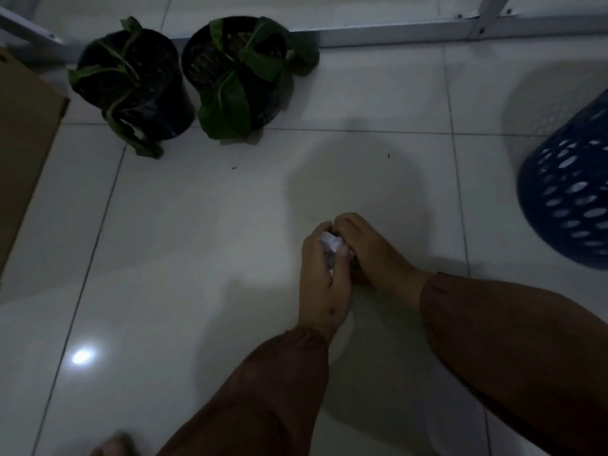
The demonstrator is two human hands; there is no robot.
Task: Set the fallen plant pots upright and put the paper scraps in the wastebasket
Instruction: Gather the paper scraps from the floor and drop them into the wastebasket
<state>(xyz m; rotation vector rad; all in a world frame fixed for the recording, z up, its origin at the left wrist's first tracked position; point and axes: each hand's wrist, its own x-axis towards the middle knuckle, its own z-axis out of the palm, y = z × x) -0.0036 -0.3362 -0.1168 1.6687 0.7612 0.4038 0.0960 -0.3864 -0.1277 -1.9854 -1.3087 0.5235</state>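
Crumpled white paper (331, 242) (a wad) sits clasped between both hands' fingers (342, 225).

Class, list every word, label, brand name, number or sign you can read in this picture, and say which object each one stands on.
None: no readable text shows anywhere.
Cardboard box: plain face, no print visible.
Two black plant pots: no labels visible.
Blue wastebasket: only holes, no lettering.
Crumpled paper held between both hands: no writing can be made out in the dim light.
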